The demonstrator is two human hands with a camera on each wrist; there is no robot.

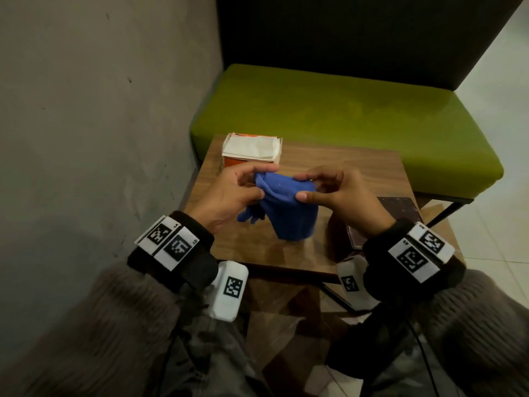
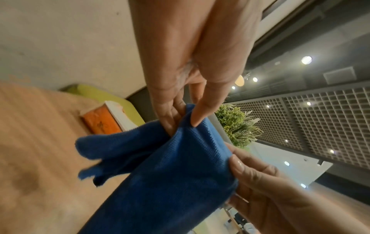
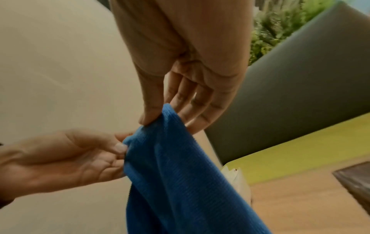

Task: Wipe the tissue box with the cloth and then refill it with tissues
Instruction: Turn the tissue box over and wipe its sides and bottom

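Observation:
A blue cloth (image 1: 289, 213) hangs above the wooden table (image 1: 357, 167), stretched between both hands. My left hand (image 1: 264, 181) pinches its upper left corner between thumb and fingers, which the left wrist view shows close up (image 2: 182, 126). My right hand (image 1: 300, 187) pinches the upper right corner (image 3: 166, 120). The cloth's lower part droops toward the table (image 2: 170, 174). An orange tissue pack (image 1: 252, 151) with white tissues on top sits at the table's far left corner. A dark brown box (image 1: 398, 216) lies at the right edge, partly hidden by my right wrist.
A green cushioned bench (image 1: 357, 110) with a dark backrest stands just past the table. A grey wall (image 1: 100, 124) runs close along the left. A green plant (image 2: 238, 126) is behind the bench. My lap is below the table's near edge.

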